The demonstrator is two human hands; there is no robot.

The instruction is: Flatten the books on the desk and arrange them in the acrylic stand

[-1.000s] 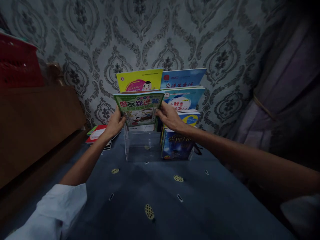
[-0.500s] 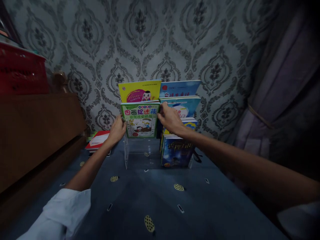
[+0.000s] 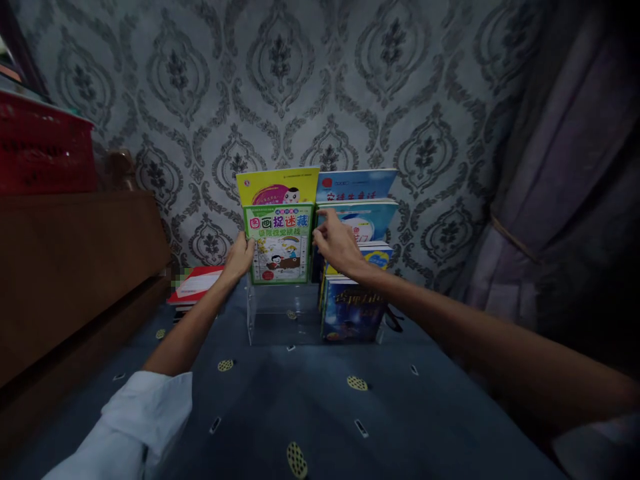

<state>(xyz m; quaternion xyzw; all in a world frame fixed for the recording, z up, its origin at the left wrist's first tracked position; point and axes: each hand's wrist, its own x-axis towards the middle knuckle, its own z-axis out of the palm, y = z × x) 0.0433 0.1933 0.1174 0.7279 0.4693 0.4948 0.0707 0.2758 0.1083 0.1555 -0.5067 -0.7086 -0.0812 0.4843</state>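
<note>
A green-bordered picture book [image 3: 280,250] stands upright in the left half of a clear stepped rack [image 3: 273,327], in front of a yellow book [image 3: 275,183]. My left hand [image 3: 239,257] is closed on its left edge, fingertips partly hidden behind it. At its right edge, my right hand [image 3: 337,241] is bent with the thumb close to the cover and the index finger raised; whether it grips the book is unclear. Behind my right hand are blue books [image 3: 383,210]. A dark blue book [image 3: 353,310] fills the lowest right tier.
Red-topped books [image 3: 197,283] lie stacked left of the rack. A brown wooden cabinet [image 3: 80,267] with a red basket [image 3: 45,147] is at the far left. Black glasses or a strap [image 3: 395,321] lie right of the rack. A curtain [image 3: 540,220] hangs at the right.
The green-bordered book has tilted or shifted slightly, and less of the page edges behind it shows. My right index finger has lifted a little. The view has moved slightly.
</note>
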